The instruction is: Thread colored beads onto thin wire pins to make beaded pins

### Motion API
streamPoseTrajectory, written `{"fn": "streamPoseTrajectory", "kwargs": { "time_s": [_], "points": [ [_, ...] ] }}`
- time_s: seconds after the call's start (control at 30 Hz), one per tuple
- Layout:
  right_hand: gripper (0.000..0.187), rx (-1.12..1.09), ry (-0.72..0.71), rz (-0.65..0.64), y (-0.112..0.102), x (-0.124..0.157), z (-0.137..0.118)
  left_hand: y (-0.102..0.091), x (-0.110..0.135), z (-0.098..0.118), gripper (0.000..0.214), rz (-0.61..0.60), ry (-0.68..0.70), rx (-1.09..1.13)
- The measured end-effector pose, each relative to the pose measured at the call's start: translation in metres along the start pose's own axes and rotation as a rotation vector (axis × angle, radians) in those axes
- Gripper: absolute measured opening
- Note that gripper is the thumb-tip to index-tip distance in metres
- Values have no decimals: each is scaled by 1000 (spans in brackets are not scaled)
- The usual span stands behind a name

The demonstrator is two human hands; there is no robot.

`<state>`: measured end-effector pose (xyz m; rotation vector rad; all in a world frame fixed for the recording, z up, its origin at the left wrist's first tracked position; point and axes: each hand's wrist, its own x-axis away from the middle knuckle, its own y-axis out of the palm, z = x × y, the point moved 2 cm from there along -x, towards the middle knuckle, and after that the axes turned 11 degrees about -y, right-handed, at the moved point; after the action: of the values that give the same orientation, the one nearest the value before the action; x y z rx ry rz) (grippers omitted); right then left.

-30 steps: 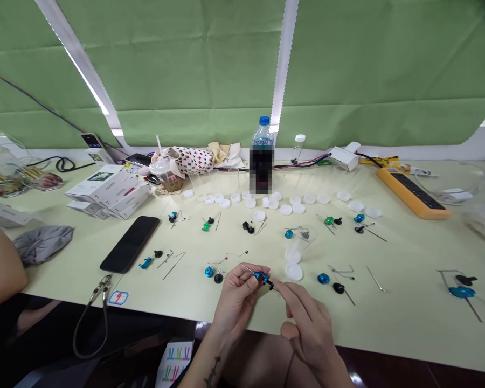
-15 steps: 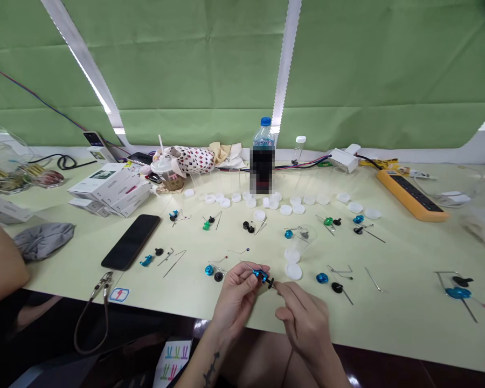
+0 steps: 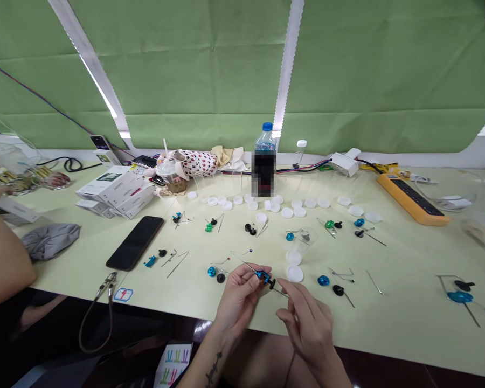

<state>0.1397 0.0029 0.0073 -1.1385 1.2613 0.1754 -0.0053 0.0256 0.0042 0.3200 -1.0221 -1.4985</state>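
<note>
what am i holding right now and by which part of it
Your left hand holds the gadget by its blue body. Whether your right hand grips its rod can't be told.

Metallic-looking and glossy, a blue fitting [image 3: 262, 276] shows beside a black plastic-looking disc [image 3: 272, 284] and a slim, smooth metal rod [image 3: 281, 292] over a pale tabletop [image 3: 412, 328] with a faint sheen. White plastic caps [image 3: 295, 273], a phone [image 3: 134, 243] with a glossy dark screen and crumpled grey cloth [image 3: 50, 241] share the scene with creased, matt green sheeting [image 3: 202, 64].
</note>
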Motion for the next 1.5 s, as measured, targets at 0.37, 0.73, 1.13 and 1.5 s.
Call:
{"fn": "streamPoseTrajectory", "kwargs": {
  "time_s": [0.37, 0.73, 1.13, 1.5],
  "points": [
    [21, 60, -27, -11, 3, -7, -3, 1, 0, -1, 24, -13, 30, -29],
    [26, 66, -55, -35, 1, -5, -2, 2, 1, -2, 23, -26, 29, -39],
    [46, -48, -65, -61, -1, -5, -3, 2, 1, -1, 25, -27, 26, -11],
    [18, 131, -181, 93, 0, 0, -8, 0, 0, -2, 24, -49, 17, -14]
  ]
}}
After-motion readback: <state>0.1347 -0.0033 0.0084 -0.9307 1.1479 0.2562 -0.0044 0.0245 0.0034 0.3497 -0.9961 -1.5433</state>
